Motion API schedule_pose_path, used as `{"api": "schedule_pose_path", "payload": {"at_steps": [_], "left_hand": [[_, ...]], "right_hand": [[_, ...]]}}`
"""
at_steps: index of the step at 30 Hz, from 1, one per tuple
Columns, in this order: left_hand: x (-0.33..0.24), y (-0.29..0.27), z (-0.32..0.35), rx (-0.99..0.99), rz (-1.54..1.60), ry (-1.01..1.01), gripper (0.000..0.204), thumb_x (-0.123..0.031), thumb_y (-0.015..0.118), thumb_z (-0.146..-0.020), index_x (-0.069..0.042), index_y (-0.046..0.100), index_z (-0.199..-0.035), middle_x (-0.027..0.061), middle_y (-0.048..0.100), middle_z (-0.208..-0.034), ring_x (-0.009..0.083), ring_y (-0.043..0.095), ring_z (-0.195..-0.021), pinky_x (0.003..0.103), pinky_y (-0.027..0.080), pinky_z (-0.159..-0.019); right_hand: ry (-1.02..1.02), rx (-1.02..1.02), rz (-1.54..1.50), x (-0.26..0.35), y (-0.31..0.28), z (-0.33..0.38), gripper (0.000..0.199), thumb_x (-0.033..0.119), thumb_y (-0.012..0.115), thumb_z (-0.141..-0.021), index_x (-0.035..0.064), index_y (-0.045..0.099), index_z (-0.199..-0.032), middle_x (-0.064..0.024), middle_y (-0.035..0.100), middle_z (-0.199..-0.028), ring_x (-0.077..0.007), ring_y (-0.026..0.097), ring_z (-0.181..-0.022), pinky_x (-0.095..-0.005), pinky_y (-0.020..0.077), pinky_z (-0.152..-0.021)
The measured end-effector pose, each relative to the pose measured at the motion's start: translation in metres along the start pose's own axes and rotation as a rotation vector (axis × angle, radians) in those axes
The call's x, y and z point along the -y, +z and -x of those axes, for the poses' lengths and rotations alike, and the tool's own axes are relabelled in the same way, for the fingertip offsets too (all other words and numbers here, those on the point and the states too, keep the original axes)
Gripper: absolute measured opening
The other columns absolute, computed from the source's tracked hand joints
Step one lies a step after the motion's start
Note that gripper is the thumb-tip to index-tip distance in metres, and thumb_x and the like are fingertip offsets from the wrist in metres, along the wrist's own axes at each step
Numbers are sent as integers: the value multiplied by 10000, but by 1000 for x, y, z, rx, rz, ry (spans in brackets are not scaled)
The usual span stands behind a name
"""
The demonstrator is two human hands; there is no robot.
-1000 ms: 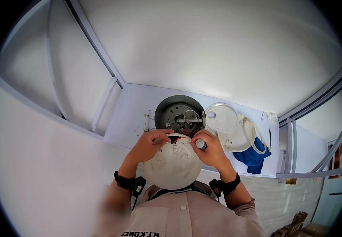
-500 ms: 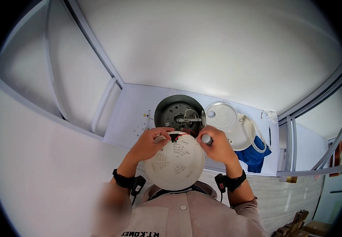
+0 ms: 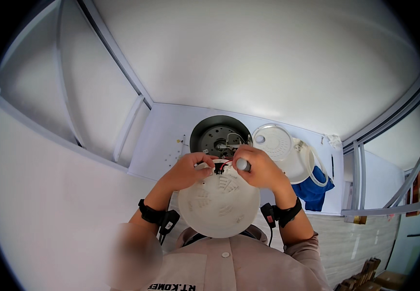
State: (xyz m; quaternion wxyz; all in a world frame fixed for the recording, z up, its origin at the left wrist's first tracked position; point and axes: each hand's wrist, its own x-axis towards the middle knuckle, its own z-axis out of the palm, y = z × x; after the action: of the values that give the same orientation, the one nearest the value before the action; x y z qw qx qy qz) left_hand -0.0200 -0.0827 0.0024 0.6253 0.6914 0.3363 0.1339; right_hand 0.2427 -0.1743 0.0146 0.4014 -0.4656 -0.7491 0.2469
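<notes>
A round white plastic base cover (image 3: 218,208) with moulded vents lies tilted in front of my torso. Near its far edge sits a small black part (image 3: 219,168), with red wire running from it. My left hand (image 3: 189,169) is closed on the cover's far left rim, fingertips beside the black part. In my right hand (image 3: 260,167) is a tool with a grey cylindrical handle (image 3: 242,165), held just right of the black part; its tip is hidden. Just beyond both hands stands a dark grey round appliance housing (image 3: 210,127), its metal plate and wiring exposed.
Right of the housing lie a white perforated disc (image 3: 272,140), a white lid (image 3: 295,167) with a pale ring (image 3: 316,167), and a blue cloth (image 3: 311,191). Small screws (image 3: 173,157) are scattered left on the white table (image 3: 156,128). Metal frame posts (image 3: 127,128) flank the table.
My right hand has moved left with the grey-handled tool, closer to the black part. The white cover has shifted slightly right and toward me. My left hand stays at its rim.
</notes>
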Motion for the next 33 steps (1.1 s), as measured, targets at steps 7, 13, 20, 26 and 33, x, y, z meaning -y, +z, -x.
{"api": "schedule_pose_path", "payload": {"at_steps": [7, 13, 20, 26, 33], "left_hand": [[-9, 14, 13, 45, -12, -89, 104, -102, 733, -957, -33, 703, -1029, 138, 689, -1397, 192, 630, -1248, 347, 490, -1063], [9, 13, 20, 38, -57, -72, 150, -151, 749, -951, -34, 697, -1029, 157, 690, -1403, 195, 635, -1243, 353, 481, -1070], [9, 14, 23, 38, -41, -64, 183, -166, 762, -951, -28, 692, -1048, 166, 690, -1398, 215, 621, -1294, 366, 465, -1100], [0, 15, 28, 3, -65, -35, 174, -149, 755, -939, -28, 692, -1048, 165, 696, -1381, 229, 626, -1296, 373, 461, -1108], [0, 14, 34, -27, -62, -15, 172, -147, 755, -931, -25, 693, -1035, 170, 698, -1375, 222, 629, -1288, 375, 460, -1107]], "right_hand": [[49, 101, 105, 8, -2, 14, 172, -9, 757, -793, 56, 673, -928, -96, 707, -987, -361, 693, -869, -389, 559, -744], [165, -59, -111, -7, -16, 33, 183, -47, 753, -790, 35, 673, -932, -116, 739, -940, -305, 722, -856, -361, 562, -761], [216, -269, -151, -14, -16, 36, 131, -50, 740, -859, 19, 672, -947, -121, 731, -906, -249, 717, -829, -342, 557, -764], [340, -369, -100, -12, -9, 29, 109, -37, 745, -891, 24, 675, -947, -117, 727, -885, -234, 709, -814, -331, 551, -764], [198, -369, -109, -6, -7, 20, 118, -51, 742, -882, 22, 670, -942, -108, 728, -899, -240, 707, -831, -326, 551, -800]]}}
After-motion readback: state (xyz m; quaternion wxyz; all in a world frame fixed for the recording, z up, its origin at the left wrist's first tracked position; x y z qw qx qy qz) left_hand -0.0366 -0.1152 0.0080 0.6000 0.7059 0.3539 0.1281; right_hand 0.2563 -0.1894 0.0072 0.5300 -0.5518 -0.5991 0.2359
